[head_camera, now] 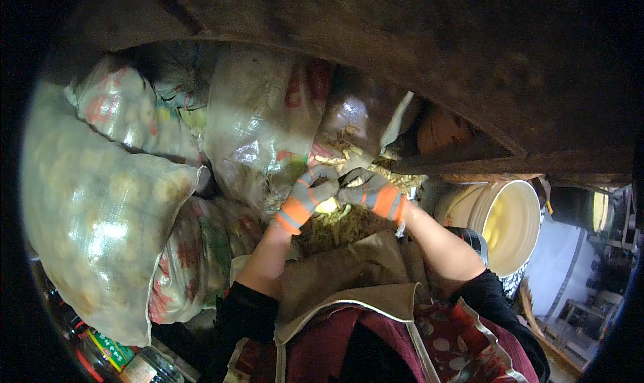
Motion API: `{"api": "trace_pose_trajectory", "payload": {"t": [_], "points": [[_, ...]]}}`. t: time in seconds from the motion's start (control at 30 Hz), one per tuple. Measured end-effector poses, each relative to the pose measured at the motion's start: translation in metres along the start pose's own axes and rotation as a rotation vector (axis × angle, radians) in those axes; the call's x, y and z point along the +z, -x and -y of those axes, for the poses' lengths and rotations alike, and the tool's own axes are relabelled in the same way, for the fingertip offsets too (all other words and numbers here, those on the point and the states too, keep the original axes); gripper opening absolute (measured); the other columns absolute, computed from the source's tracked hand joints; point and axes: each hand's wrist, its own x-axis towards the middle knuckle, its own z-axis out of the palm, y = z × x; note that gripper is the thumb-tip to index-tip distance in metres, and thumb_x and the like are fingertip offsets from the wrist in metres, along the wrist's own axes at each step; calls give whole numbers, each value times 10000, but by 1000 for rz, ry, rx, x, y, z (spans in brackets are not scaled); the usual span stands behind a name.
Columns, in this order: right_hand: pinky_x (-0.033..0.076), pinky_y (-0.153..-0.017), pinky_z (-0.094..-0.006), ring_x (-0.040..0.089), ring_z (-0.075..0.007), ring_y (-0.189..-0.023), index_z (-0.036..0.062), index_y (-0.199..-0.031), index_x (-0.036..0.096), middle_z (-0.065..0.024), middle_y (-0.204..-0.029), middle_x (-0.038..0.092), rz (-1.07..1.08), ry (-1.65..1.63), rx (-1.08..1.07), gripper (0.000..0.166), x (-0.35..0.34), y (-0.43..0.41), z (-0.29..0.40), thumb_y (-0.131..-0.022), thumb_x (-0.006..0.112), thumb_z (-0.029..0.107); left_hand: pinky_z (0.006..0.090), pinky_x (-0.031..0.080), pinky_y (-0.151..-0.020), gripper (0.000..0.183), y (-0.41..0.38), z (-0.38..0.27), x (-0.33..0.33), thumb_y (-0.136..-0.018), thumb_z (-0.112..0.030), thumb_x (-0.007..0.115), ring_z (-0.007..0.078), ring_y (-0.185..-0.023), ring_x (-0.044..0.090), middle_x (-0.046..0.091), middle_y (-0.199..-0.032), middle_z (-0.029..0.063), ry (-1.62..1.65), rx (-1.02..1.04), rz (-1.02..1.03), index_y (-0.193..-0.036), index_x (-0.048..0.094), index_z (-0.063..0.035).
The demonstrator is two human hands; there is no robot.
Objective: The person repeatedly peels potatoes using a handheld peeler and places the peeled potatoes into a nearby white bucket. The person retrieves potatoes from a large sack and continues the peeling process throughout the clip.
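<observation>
My left hand wears a grey glove with an orange cuff. Its curled fingers meet those of my right hand, gloved the same way, just above a heap of peelings. Whatever is pinched where the fingertips touch is hidden. A pale yellow piece, possibly a peeled potato, shows just below the left thumb; I cannot tell whether it is held or lies on the heap. More scraps of peel cling to the sack in front of the hands.
A large mesh sack of potatoes bulges at the left, beside more filled sacks. Woven plastic sacks stand ahead. At the right, a white bucket holds peeled potatoes. A dark overhang crosses the top. Bottles stand lower left.
</observation>
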Motion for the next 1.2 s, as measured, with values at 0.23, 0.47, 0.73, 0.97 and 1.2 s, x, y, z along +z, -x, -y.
{"api": "trace_pose_trajectory", "payload": {"t": [0.23, 0.47, 0.73, 0.97, 1.2], "points": [[512, -717, -287, 606, -157, -825, -6, -984, 610, -84, -921, 632, 45, -202, -28, 289, -24, -9, 4, -770, 664, 181, 332, 442, -893, 335, 13, -45, 17, -857, -224, 522, 213, -980, 552, 561, -1050, 89, 518, -65, 161, -1126, 496, -26], [469, -720, -246, 553, -106, -795, 5, -942, 613, -53, -888, 623, -48, 142, -119, 298, -7, -13, -14, -719, 721, 170, 305, 466, -818, 296, -7, 5, 9, -866, -209, 539, 153, -960, 548, 557, -1038, 60, 304, 55, -207, -1117, 512, -55], [483, -680, -247, 570, -107, -772, 13, -904, 609, -62, -866, 624, -8, -71, 14, 282, -20, -12, 7, -719, 728, 189, 335, 496, -783, 327, -5, 8, 2, -857, -340, 547, 184, -898, 583, 604, -969, 72, 723, -242, 109, -1044, 553, -71], [465, -688, -230, 555, -95, -746, 32, -882, 599, -32, -820, 613, -40, 200, -88, 310, -3, -5, -21, -681, 748, 214, 309, 506, -715, 341, -24, 47, 4, -798, -291, 636, 163, -838, 598, 601, -952, 51, 385, 7, -250, -1052, 559, -76], [486, -671, -246, 585, -101, -737, 9, -844, 638, -54, -790, 642, 1, -124, -69, 233, -27, -13, 8, -705, 732, 171, 344, 447, -898, 436, 1, -12, 12, -836, -319, 579, 202, -996, 567, 579, -1096, 76, 695, -129, 80, -1161, 506, -38]]}}
